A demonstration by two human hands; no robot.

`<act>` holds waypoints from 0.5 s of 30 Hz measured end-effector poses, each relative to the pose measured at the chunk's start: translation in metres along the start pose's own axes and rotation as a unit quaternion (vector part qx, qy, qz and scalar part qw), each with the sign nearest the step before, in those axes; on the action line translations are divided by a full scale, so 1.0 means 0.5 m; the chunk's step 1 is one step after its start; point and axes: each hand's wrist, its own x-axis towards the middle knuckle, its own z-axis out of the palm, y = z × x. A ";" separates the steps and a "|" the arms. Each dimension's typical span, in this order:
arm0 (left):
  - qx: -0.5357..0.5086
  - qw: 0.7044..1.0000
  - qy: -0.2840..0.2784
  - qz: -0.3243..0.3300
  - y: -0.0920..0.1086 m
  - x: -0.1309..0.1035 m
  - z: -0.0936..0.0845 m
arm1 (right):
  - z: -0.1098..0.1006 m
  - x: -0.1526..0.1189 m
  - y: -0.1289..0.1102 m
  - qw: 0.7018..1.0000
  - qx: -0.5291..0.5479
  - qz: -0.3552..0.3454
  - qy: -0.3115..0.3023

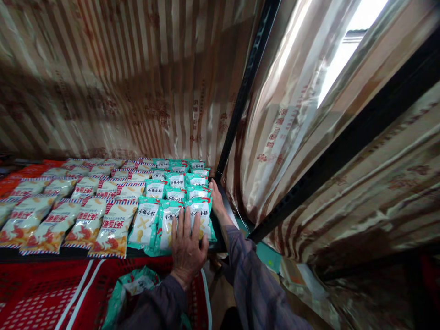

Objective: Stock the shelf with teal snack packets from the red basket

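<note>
Rows of teal and white snack bags lie overlapping at the right end of a dark shelf. My left hand rests with its fingers stretched out over the front bags, palm down. Along the outer right side of the rows, my right hand lies flat against the bags' edge, fingers extended and pointing away from me. Part of it is hidden behind the bags. Neither hand grips a bag. To the left stand rows of cream and orange snack bags with striped edges.
Below the shelf are red plastic baskets with white handles; the right one holds more teal bags. Black metal posts rise at the right corner. Striped cloth hangs behind. Orange packs lie at the far left.
</note>
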 end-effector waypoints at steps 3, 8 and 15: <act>-0.003 1.000 -0.006 0.017 0.003 0.017 0.003 | -0.002 -0.018 -0.008 0.999 0.036 0.023 -0.001; 0.001 0.999 -0.030 0.025 0.013 0.052 -0.001 | -0.007 -0.031 -0.008 0.997 0.076 -0.002 0.009; 0.007 0.997 -0.068 0.026 0.031 0.106 -0.007 | -0.002 0.019 -0.001 0.997 0.076 0.023 0.010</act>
